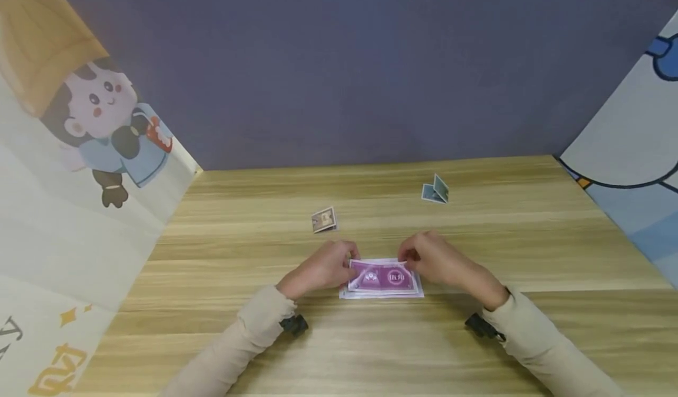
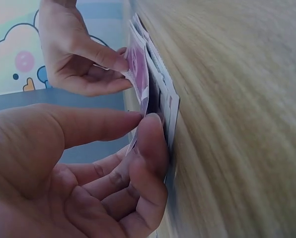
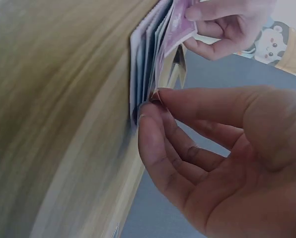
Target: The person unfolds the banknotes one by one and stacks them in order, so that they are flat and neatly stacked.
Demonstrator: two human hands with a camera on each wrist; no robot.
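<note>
A purple banknote (image 1: 381,277) lies on top of a small stack of paper notes (image 1: 346,294), whose pale edges show around it. At the note's left end, my left hand (image 1: 324,266) pinches it between thumb and finger. My right hand (image 1: 438,260) pinches its far right corner. Seen in the left wrist view, the purple note (image 2: 138,63) is lifted slightly off the notes below (image 2: 164,94). Several layered edges of the stack (image 3: 144,62) fan apart in the right wrist view, beside my right thumb and fingertips.
Beyond my left hand sits a folded brown note (image 1: 324,220) on the wooden table (image 1: 254,209). A folded dark green note (image 1: 437,191), one flap standing up, is farther back on the right. A dark blue-grey panel (image 1: 339,73) rises behind the table, with cartoon-printed sheets at both sides.
</note>
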